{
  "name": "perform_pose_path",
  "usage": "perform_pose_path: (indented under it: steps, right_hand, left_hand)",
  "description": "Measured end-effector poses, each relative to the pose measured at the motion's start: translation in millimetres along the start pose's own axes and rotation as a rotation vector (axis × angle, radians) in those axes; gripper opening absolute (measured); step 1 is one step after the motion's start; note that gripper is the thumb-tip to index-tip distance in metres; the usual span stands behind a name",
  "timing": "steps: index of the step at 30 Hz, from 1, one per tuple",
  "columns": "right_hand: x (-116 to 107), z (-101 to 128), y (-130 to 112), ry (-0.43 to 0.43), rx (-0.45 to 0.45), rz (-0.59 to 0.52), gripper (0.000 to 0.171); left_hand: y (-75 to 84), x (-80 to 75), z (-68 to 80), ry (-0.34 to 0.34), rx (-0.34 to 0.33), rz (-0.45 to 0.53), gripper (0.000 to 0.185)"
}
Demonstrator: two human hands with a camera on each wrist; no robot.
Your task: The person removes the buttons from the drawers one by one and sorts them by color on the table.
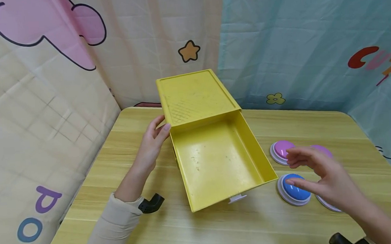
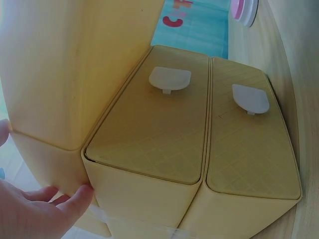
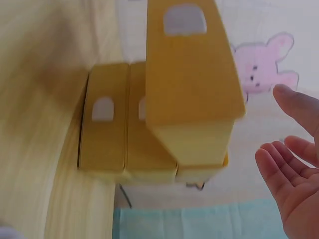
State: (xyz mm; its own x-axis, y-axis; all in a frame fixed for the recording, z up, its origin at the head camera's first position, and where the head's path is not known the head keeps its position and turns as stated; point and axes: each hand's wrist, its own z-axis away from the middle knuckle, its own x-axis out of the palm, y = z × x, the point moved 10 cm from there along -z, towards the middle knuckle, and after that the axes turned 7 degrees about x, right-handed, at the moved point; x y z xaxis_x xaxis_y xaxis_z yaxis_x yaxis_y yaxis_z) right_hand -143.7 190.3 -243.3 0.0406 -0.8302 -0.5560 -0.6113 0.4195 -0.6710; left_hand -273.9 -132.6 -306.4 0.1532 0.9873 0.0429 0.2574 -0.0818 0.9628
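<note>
A yellow drawer cabinet (image 1: 194,96) stands at the middle of the wooden table. Its top drawer (image 1: 218,161) is pulled out toward me and holds nothing. My left hand (image 1: 159,127) rests flat against the cabinet's left side, thumb at the front corner. The left wrist view shows that hand (image 2: 37,209) touching the cabinet wall beside two shut lower drawers (image 2: 154,134) with white handles. My right hand (image 1: 295,169) hovers, fingers spread and loose, just above a blue dome button (image 1: 295,191) right of the drawer. In the right wrist view the right hand (image 3: 294,169) holds nothing.
A pink dome button (image 1: 281,150) lies behind the blue one, a purple one (image 1: 324,150) is half hidden by my right hand, and a white rim (image 1: 328,204) shows under my palm. Fabric walls close in the table's left and back.
</note>
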Motion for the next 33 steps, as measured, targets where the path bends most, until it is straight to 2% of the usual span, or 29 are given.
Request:
perform_pose_path:
  steps: [3,7,12,14,19,23,28,33]
  right_hand:
    - [9.2,7.2,-18.1,0.008,-0.065,-0.068,0.056]
    - [28.6,14.2,-35.6,-0.011,-0.129,-0.033,0.049]
    - [55.2,17.8,-52.5,-0.041,-0.272,0.002,0.043]
    - [61.1,18.4,-57.3,-0.018,-0.312,0.018,0.04]
    - [66.6,21.6,-69.1,0.109,-0.417,0.043,0.035]
    - [73.2,22.0,-67.1,0.165,-0.419,0.016,0.03]
    - [83.2,23.7,-52.3,0.2,-0.382,0.0,0.025]
    - [90.1,24.8,-46.3,0.245,-0.401,0.082,0.023]
  left_hand:
    - [0.2,0.1,-0.2,0.002,0.003,0.0,0.06]
    - [0.4,-0.1,-0.7,0.005,0.007,-0.002,0.06]
    - [0.8,-0.3,-0.8,0.009,0.009,0.003,0.059]
    - [1.2,-0.3,-0.6,0.01,0.009,0.007,0.058]
    - [1.1,-0.2,-0.6,0.008,0.009,0.014,0.058]
    - [1.4,0.0,-0.6,0.008,0.012,0.017,0.058]
    - [1.4,0.5,-0.4,0.006,0.013,0.003,0.058]
    - [0.8,0.5,-0.1,0.008,0.012,-0.007,0.057]
